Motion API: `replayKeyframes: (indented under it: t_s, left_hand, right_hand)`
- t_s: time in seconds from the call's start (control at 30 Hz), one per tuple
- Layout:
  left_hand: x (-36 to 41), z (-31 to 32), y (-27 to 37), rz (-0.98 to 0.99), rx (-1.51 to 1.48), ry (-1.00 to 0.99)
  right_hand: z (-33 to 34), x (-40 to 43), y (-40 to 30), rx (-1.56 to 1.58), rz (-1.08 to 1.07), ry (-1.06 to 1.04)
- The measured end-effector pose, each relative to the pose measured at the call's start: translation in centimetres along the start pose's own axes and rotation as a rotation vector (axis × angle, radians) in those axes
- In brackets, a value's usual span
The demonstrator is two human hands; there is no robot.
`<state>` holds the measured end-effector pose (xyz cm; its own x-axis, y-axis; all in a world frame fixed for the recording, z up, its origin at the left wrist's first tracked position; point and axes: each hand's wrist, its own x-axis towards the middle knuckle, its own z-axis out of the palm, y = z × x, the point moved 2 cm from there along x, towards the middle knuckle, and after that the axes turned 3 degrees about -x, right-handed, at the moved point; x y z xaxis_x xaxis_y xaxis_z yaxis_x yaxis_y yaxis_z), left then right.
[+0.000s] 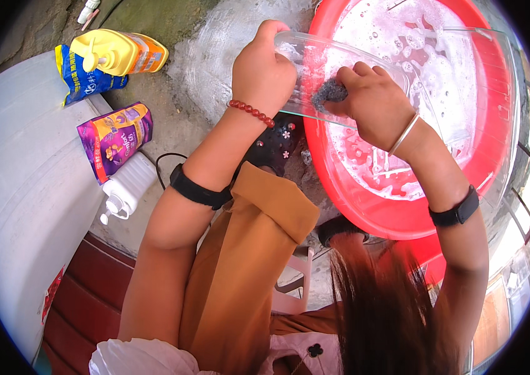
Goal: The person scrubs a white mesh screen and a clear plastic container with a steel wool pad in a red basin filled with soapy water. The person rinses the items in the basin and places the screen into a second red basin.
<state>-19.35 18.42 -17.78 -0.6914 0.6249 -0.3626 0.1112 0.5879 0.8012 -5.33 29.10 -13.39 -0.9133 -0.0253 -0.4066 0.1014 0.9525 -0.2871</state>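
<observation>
My left hand (265,70) grips the near-left end of a clear plastic tray or panel (309,51), held tilted over the rim of a red plastic basin (316,154). In my right hand (380,103) is a grey scouring pad (332,93), apparently steel wool, pressed against the clear piece. White suds (401,33) cover much of the water in the basin. Another clear edge (504,117) rises along the basin's right side; whether it belongs to the held piece I cannot tell. White strips (389,172) lie low in the foam.
Left of me, a yellow pump bottle (105,51), a blue packet (91,82), a purple Comfort pouch (117,140) and a white plastic jug (129,185) stand near a white surface (26,154). A pink stool (293,286) is beneath me. My hair (382,304) hangs in view.
</observation>
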Motion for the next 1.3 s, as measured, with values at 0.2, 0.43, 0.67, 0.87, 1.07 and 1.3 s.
replayKeyframes:
  t_s: [0.2,0.43,0.67,0.87,1.07,1.3]
  left_hand:
    - [-0.1,0.3,0.2,0.057,-0.077,0.057]
    - [-1.3,0.7,0.8,0.195,-0.163,0.155]
    - [-0.7,-0.7,2.8,0.459,-0.044,0.336]
    - [-1.8,0.8,3.4,0.695,-0.002,0.364]
    - [-2.0,0.6,2.5,0.621,-0.03,0.294]
    - [-2.6,1.0,3.5,0.77,0.093,0.24]
  right_hand:
    - [-0.1,0.3,-1.5,0.032,0.015,0.178]
    - [0.8,-1.9,-1.8,0.008,0.166,0.114]
    - [2.8,-0.3,-2.9,0.038,0.653,0.683]
    - [4.0,0.9,-3.8,0.357,0.681,0.7]
    - [4.3,0.3,-3.3,0.046,0.935,0.804]
    - [5.7,0.3,-3.9,0.351,0.776,0.658]
